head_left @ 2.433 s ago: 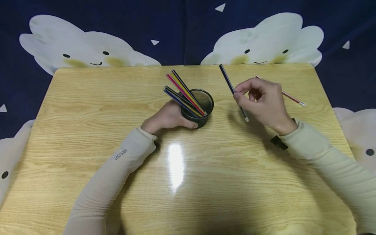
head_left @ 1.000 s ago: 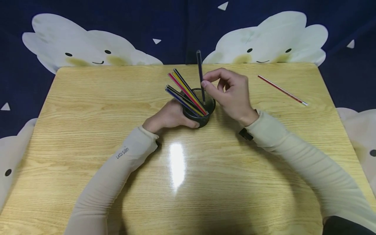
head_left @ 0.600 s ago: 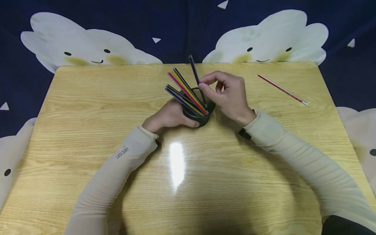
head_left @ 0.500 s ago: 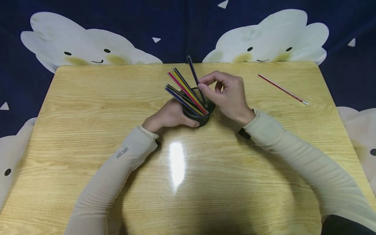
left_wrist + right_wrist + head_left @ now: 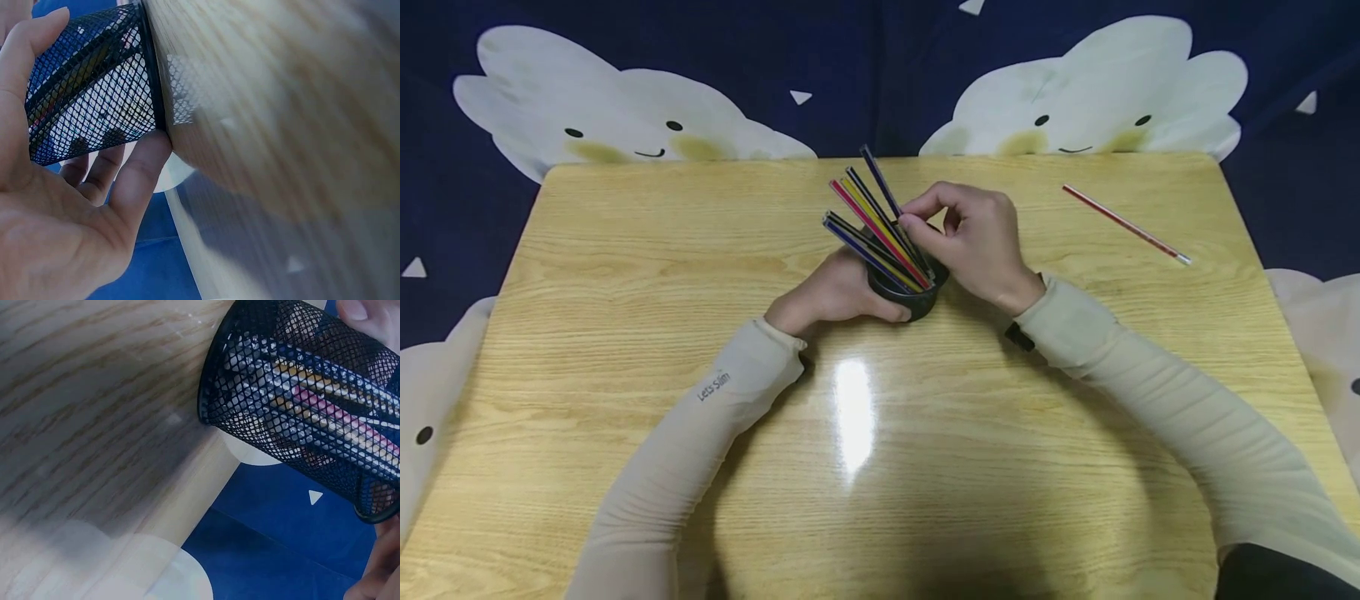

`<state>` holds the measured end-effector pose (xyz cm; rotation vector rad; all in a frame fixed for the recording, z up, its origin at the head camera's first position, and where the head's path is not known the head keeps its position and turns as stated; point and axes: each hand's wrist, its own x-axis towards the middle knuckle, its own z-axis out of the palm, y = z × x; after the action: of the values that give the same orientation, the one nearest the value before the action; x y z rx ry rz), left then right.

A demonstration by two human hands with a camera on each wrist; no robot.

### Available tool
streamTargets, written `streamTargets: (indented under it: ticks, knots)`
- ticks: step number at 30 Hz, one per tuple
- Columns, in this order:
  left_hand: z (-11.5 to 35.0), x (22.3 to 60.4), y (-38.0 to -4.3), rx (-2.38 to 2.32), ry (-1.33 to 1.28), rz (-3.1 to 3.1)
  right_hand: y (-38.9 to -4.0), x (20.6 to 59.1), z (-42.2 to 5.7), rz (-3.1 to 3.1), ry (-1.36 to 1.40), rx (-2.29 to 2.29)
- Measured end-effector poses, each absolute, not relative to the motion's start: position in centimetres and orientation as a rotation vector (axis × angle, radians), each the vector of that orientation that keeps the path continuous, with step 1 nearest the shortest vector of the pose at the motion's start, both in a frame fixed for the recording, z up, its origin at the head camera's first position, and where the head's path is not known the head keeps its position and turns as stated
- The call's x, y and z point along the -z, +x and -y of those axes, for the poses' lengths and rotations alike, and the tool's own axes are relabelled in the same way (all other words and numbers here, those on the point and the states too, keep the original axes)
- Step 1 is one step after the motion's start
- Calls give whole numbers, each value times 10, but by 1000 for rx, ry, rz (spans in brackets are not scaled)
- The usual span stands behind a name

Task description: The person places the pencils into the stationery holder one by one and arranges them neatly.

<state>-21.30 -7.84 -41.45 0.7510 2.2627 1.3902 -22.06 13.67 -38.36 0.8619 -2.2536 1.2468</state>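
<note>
A black mesh pen holder (image 5: 917, 305) stands on the wooden table, with several pencils (image 5: 880, 227) leaning left inside it. My left hand (image 5: 831, 292) grips the holder from the left side, thumb across its front; the left wrist view shows the fingers around the mesh (image 5: 94, 87). With thumb and index finger my right hand (image 5: 970, 237) pinches a dark pencil (image 5: 880, 179) whose lower end is inside the holder. In the right wrist view, pencils show through the mesh (image 5: 300, 406). A red pencil (image 5: 1126, 223) with a white end lies on the table at the right.
The wooden table (image 5: 625, 250) extends around both arms, its far edge against a dark blue curtain (image 5: 865, 67) with cloud prints. A bright light reflection shows in front of the holder.
My right hand has carried the dark pencil left from beside the holder and lowered it in. The pencil now leans left alongside the others. My left hand keeps its grip.
</note>
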Motion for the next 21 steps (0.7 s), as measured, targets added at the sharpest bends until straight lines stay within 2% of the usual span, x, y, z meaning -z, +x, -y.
streamTargets:
  ticks: [21]
  knots:
    - [77,415,-213,-1382,716,-2253,-228,382,-130,2309,820,-1198]
